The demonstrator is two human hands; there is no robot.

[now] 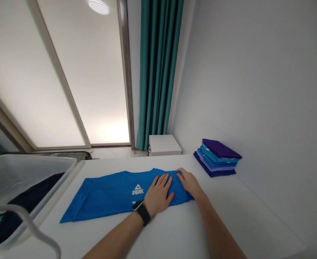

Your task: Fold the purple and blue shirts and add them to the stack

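Note:
A blue T-shirt [107, 196] with a white PEAK logo lies spread in a long, low shape across the white table. Pressed flat on its right half is my left hand [160, 194], fingers extended and a black watch on the wrist. My right hand [189, 182] is at the shirt's right end, its fingers bent and closed on the fabric near the far corner. Some of those fingertips are hidden. Beneath my right hand a bit of the shirt's edge sticks out.
A stack of folded clothes [217, 158], purple on top, stands at the right by the wall. At the left, a translucent plastic bin [69, 166] holds dark clothing [26, 198]. A white cabinet [165, 144] and green curtain [158, 72] are beyond the table.

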